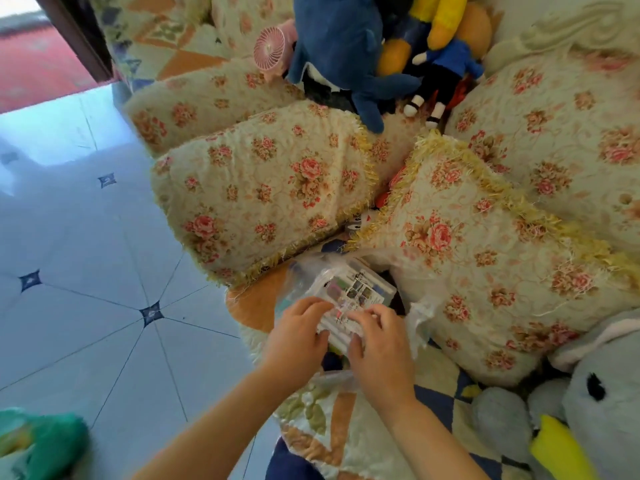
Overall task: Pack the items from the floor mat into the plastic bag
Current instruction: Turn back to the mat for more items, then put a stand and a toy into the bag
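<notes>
We push the flat pack into the plastic bag.

Our left hand (298,336) and right hand (377,344) both curl tight on the near end of the flat pack (353,292). It pokes out just past our fingertips and looks partly inside the thin, crinkly, see-through plastic bag (420,317). We should keep the bag's mouth wide and push slowly, so hard corners don't rip it. The soft floor mat (256,303) lies under our hands.

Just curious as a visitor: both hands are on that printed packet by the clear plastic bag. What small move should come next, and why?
Probably slide the printed packet further into the plastic bag. The left hand and right hand both grip its near end, and crumpled clear film lies around its far sides, so it seems only partly in.
</notes>
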The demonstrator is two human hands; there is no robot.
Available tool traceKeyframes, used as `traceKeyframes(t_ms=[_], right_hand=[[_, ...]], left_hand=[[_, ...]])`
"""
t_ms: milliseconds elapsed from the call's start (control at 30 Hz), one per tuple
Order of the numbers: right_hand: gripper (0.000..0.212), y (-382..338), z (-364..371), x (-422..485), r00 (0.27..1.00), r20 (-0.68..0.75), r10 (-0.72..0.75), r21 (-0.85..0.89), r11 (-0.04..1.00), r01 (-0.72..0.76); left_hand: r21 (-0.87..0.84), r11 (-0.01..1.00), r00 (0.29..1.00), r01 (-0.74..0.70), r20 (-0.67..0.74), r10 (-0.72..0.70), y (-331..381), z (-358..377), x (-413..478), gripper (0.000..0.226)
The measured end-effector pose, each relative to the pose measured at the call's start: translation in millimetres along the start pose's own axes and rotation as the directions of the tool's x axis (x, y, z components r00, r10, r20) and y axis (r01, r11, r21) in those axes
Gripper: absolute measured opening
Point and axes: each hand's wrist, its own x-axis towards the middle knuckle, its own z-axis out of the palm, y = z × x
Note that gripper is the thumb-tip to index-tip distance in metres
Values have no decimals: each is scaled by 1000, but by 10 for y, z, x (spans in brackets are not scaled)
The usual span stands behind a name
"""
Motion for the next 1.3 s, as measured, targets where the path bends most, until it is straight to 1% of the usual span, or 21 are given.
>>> traceKeyframes(t_ms=[100, 200, 300, 367, 467, 533, 567, 600, 667, 700, 767, 833, 900, 933, 967, 1033, 1100, 1200, 1300], right_hand=[[29, -361, 129, -165, 987, 64, -144, -2, 990, 144], [28, -773, 307, -374, 944, 179, -279, 36, 960, 277], [39, -1330, 497, -725, 863, 270, -427, 108, 904, 414], [43, -1729, 609, -1044, 793, 309, -525, 153, 851, 503], [44, -2285, 810, -1631, 659, 384, -647, 229, 758, 611], [45, -2633, 918, -2072, 540, 438, -719, 263, 676, 688], [46, -2805, 962, -2298, 478, 457, -750, 284, 632, 721], [47, -2970, 996, -2525, 417, 475, -775, 312, 592, 743], [47, -3272, 1060, -2966, 291, 506, -812, 378, 512, 771], [47, -3415, 1083, -3181, 227, 511, -829, 408, 466, 785], [50, -3679, 1117, -3596, 83, 505, -859, 461, 350, 816], [54, -3907, 1157, -3979, -54, 499, -865, 516, 246, 820], [51, -4092, 1205, -4331, -180, 498, -848, 560, 156, 814], [47, -4185, 1214, -4502, -243, 499, -832, 579, 111, 808], [43, -4282, 1212, -4669, -305, 498, -812, 603, 72, 794], [41, -4433, 1228, -4963, -452, 521, -724, 660, 6, 751], [41, -4553, 1282, -5211, -565, 503, -654, 717, -50, 696], [43, -4725, 1351, -5549, -679, 457, -574, 772, -123, 624], [44, -4877, 1401, -5859, -752, 430, -501, 794, -187, 578]], left_hand=[[13, 996, 990, 93, -103, -91, -324, -215, -414, 42], [12, 975, 954, 224, -205, -217, -688, -404, -926, 43], [-25, 942, 892, 336, -314, -327, -1133, -534, -1677, 44], [-80, 904, 824, 421, -383, -418, -1433, -563, -2278, 44], [-188, 823, 693, 536, -460, -556, -1803, -504, -3310, 44], [-246, 749, 588, 616, -489, -644, -1969, -409, -4037, 44], [-271, 720, 526, 638, -529, -666, -2047, -348, -4393, 42], [-308, 692, 457, 653, -568, -684, -2112, -278, -4727, 40], [-433, 589, 302, 682, -568, -766, -2175, -125, -5360, 38], [-476, 539, 235, 695, -558, -795, -2173, -49, -5640, 38], [-581, 414, 96, 700, -498, -862, -2089, 56, -6110, 40], [-661, 298, -59, 689, -461, -885, -2035, 217, -6487, 45], [-737, 213, -202, 642, -430, -880, -1981, 377, -6798, 48], [-768, 171, -260, 618, -404, -877, -1954, 456, -6930, 48], [-792, 127, -311, 598, -375, -873, -1919, 528, -7053, 48], [-822, 44, -409, 567, -328, -851, -1847, 656, -7257, 48], [-855, -23, -505, 518, -284, -815, -1768, 752, -7413, 47], [-892, -125, -616, 434, -193, -764, -1671, 838, -7598, 45], [-903, -209, -683, 374, -116, -721, -1640, 899, -7776, 46]])
